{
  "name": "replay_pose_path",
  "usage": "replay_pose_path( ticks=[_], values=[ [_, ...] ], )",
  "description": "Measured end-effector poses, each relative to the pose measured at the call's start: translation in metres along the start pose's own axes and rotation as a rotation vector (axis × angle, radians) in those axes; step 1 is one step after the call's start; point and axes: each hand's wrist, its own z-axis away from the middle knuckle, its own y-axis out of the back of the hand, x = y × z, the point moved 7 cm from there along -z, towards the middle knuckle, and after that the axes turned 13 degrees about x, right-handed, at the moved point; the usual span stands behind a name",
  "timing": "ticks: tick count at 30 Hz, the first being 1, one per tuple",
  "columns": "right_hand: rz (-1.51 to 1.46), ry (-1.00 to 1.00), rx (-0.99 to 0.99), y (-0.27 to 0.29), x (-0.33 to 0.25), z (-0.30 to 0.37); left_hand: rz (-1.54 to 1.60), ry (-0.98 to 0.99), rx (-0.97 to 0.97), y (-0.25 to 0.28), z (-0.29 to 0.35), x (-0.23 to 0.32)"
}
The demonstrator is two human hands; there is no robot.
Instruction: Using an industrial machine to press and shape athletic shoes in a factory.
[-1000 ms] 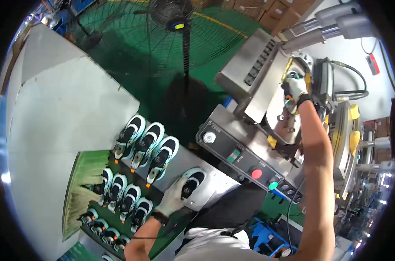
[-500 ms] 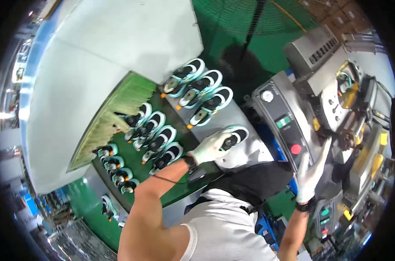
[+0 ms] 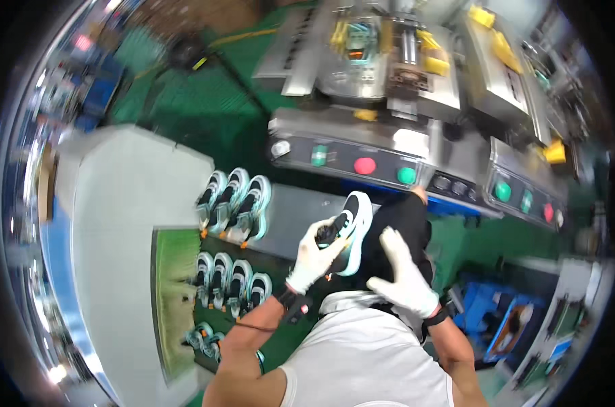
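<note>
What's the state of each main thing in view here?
Held shoe: off the ledge, tilted
Left grip: closed on that shoe
Right grip: open, empty
Three shoes: lined up on the gray ledge
Fan: too blurred to tell if running

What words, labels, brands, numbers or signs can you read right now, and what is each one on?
None can be read.
Shoe in the left hand: no readable lettering.
Near control panel: any marks by the buttons are too small and blurred.
Right-hand control panel: likewise too blurred.
Fan: a yellow patch, too small to read.
Black device by the left wrist: a small light mark, unreadable.
</note>
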Motion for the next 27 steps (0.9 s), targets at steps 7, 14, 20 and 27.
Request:
replay_pose_path(
  ticks=[7,14,20,27],
  values=[
    [0.481,-0.08,0.9,0.073,0.011,0.085,0.153,-0.136,-0.337,-0.17,0.074,0.139],
    [-0.125,-0.007,2.047,0.243,0.074,0.272,0.302,-0.46,-1.465,-0.273,0.213,0.187],
    [0.081,0.018,2.408,0.41,0.18,0.427,-0.008,-0.326,-1.356,-0.301,0.177,0.104],
    [0.183,-1.079,2.176,0.581,0.314,0.549,-0.259,0.082,-0.934,-0.261,0.11,0.001]
  ],
)
